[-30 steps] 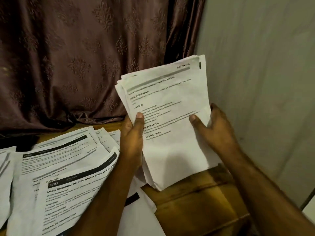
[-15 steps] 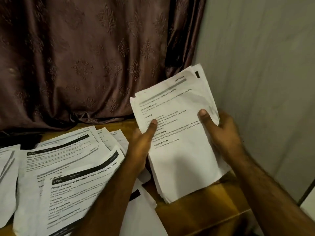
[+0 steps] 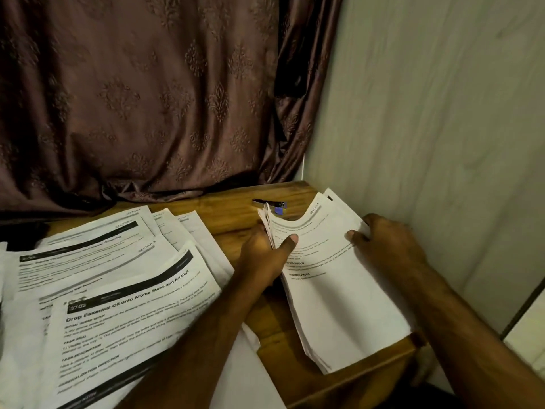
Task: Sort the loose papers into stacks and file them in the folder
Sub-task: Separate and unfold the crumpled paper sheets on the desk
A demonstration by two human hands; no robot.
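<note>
A thick stack of printed papers (image 3: 339, 296) lies low on the right part of the wooden table (image 3: 233, 216), its top edge bowed. My left hand (image 3: 265, 258) grips the stack's left edge, thumb on top. My right hand (image 3: 386, 243) holds its right edge near the wall, thumb on the sheet. Several loose printed sheets (image 3: 118, 290) lie spread and overlapping over the left half of the table. No folder is visible.
A small stapler (image 3: 269, 203) lies on the table just behind the stack. A brown patterned curtain (image 3: 147, 98) hangs behind the table. A pale wall (image 3: 442, 143) stands close on the right. The table's front right corner (image 3: 413, 340) sits under the stack.
Both hands have brought the stack down from upright in the air onto the table near the wall. The view has tilted, revealing the stapler behind it.
</note>
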